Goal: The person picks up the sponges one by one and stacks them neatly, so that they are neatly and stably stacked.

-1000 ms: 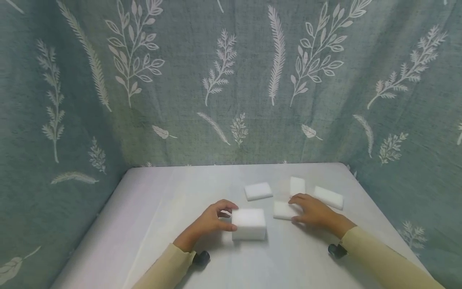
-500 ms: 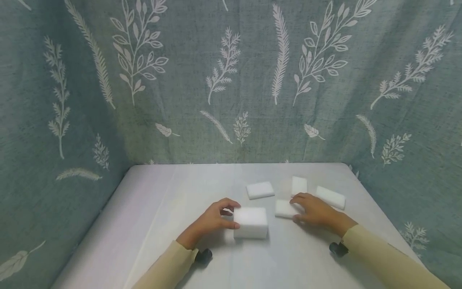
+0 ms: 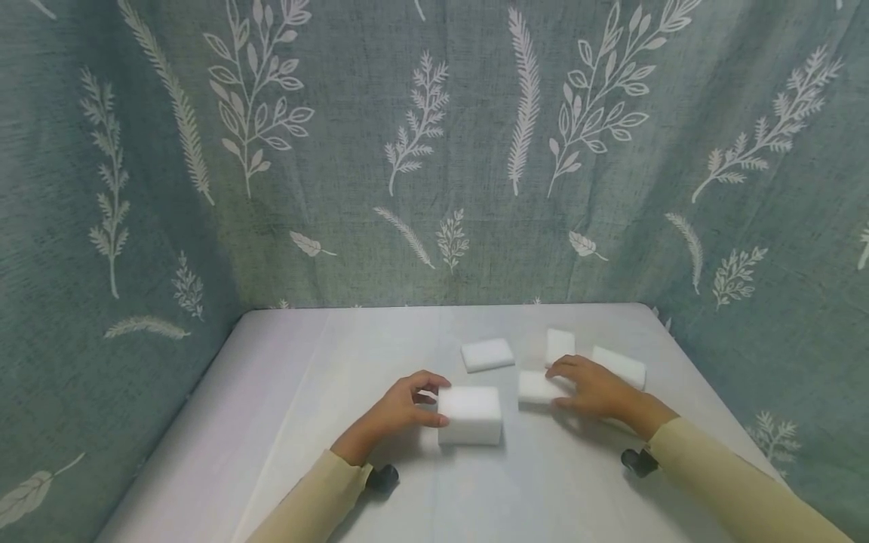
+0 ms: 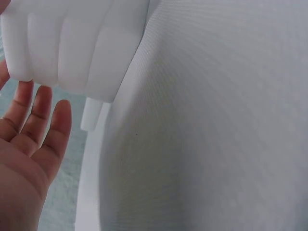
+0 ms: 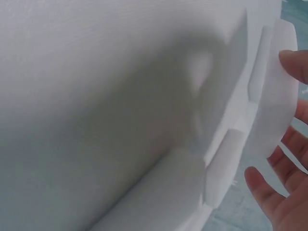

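Observation:
A stack of several white sponge blocks point(image 3: 470, 415) stands in the middle of the table; its layers show edge-on in the left wrist view. My left hand point(image 3: 403, 406) holds the stack's left end between thumb and fingertips. To the right, my right hand point(image 3: 597, 388) pinches one flat white sponge block point(image 3: 535, 387) at its right end. In the right wrist view that sponge block point(image 5: 276, 106) is tilted and stands off the tabletop, with the thumb on one edge and fingertips at the other. The right hand covers part of it.
Three more white sponge blocks lie loose: one behind the stack point(image 3: 487, 355), one behind the right hand point(image 3: 560, 345), and one farther right point(image 3: 621, 366). The white table point(image 3: 326, 354) is enclosed by a green leaf-patterned curtain point(image 3: 339, 151).
The right hand has raised its sponge block slightly over the last half second. The left hand keeps its hold, and the stack stays in place apart from a small shift of the camera.

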Motion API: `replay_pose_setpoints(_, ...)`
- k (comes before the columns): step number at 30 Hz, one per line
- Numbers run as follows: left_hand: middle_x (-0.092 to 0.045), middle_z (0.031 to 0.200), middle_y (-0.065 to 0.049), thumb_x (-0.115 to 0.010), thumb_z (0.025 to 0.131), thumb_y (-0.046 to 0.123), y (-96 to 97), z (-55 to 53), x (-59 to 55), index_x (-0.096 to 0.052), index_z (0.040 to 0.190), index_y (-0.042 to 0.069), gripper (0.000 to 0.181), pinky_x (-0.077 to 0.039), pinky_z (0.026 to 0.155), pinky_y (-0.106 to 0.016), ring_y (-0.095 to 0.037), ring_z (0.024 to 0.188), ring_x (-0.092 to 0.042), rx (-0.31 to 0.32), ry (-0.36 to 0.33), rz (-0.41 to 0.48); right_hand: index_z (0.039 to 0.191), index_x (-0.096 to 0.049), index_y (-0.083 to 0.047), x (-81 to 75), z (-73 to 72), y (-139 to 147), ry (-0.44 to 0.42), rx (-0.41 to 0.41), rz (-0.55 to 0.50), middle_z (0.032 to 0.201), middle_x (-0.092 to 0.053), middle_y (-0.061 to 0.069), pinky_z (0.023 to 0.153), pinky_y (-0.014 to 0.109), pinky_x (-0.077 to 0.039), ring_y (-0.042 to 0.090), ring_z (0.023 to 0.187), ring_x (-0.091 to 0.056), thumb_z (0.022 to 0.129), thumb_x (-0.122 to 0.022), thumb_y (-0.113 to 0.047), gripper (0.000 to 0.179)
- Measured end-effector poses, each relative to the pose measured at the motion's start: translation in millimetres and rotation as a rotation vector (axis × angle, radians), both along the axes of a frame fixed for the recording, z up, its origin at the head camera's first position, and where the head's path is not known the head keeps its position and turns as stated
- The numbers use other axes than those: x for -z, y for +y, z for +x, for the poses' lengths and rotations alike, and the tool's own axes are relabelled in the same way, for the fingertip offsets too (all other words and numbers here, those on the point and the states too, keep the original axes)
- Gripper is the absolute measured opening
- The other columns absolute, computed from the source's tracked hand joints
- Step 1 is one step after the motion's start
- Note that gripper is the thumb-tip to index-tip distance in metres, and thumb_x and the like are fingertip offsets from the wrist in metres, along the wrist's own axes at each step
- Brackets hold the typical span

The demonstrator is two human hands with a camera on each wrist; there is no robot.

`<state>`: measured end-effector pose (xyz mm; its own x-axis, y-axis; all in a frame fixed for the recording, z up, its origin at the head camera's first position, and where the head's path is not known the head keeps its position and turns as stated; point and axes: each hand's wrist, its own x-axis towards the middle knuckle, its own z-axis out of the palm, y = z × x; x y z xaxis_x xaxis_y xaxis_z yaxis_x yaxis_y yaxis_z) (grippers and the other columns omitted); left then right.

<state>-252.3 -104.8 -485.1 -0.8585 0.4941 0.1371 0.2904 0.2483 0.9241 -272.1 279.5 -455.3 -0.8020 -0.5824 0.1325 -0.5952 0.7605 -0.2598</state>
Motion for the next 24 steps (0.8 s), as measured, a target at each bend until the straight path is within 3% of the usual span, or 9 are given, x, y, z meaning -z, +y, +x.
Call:
replay_pose_setpoints(2,-0.059,0.119,-0.008,-0.084,0.074,0.008,0.1,1.3,-2.5,-0.062,0.122,0.004,0.054,-0.045,0.098,-0.048,-0.026,0.109,-0.055,0.012,0.004,0.001,0.119,-0.065,-0.015,-2.3,0.1,0,-0.006,0.014,-0.008,0.124,-0.058,0.006,0.099,0.052,-0.041,0.032,0.119,-0.052,0.085,-0.073,-0.037,0.041)
replay_pose_setpoints(9,-0.060,0.118,-0.011,-0.083,0.075,0.007,1.5,17.2,-30.3,-0.061,0.120,-0.002,0.051,-0.045,0.097,-0.052,-0.027,0.108,-0.056,0.040,0.015,0.019,0.120,-0.064,-0.014,-15.5,0.2,0,-0.008,0.011,-0.051,0.125,-0.058,0.005,0.098,0.053,-0.043,0.031,0.118,-0.053,0.087,-0.072,-0.040,0.043)
replay_pose_setpoints(14,-0.060,0.117,-0.008,-0.084,0.075,0.008,2.6,18.1,-32.2,-0.062,0.120,0.001,0.051,-0.045,0.097,-0.052,-0.028,0.108,-0.057,0.019,-0.010,0.003,0.120,-0.064,-0.015,-19.5,0.7,-2,0.002,0.004,-0.058,0.125,-0.058,0.004,0.097,0.051,-0.044,0.029,0.118,-0.053,0.086,-0.071,-0.042,0.044)
replay_pose_setpoints(18,-0.060,0.116,-0.007,-0.084,0.075,0.009,1.8,15.2,-29.4,-0.062,0.121,0.001,0.051,-0.045,0.097,-0.050,-0.028,0.108,-0.057,0.021,-0.024,-0.012,0.120,-0.065,-0.014,-23.1,3.1,-7,0.031,-0.011,-0.067,0.124,-0.058,0.003,0.095,0.050,-0.045,0.028,0.117,-0.054,0.087,-0.072,-0.041,0.043)
replay_pose_setpoints(24,-0.061,0.117,-0.007,-0.084,0.074,0.009,0.8,-0.2,-3.8,-0.061,0.122,0.003,0.053,-0.046,0.097,-0.049,-0.025,0.109,-0.057,0.015,-0.003,-0.010,0.121,-0.064,-0.014,-28.7,6.9,-14,0.040,-0.029,-0.074,0.124,-0.058,0.003,0.097,0.051,-0.044,0.027,0.118,-0.054,0.087,-0.072,-0.037,0.042)
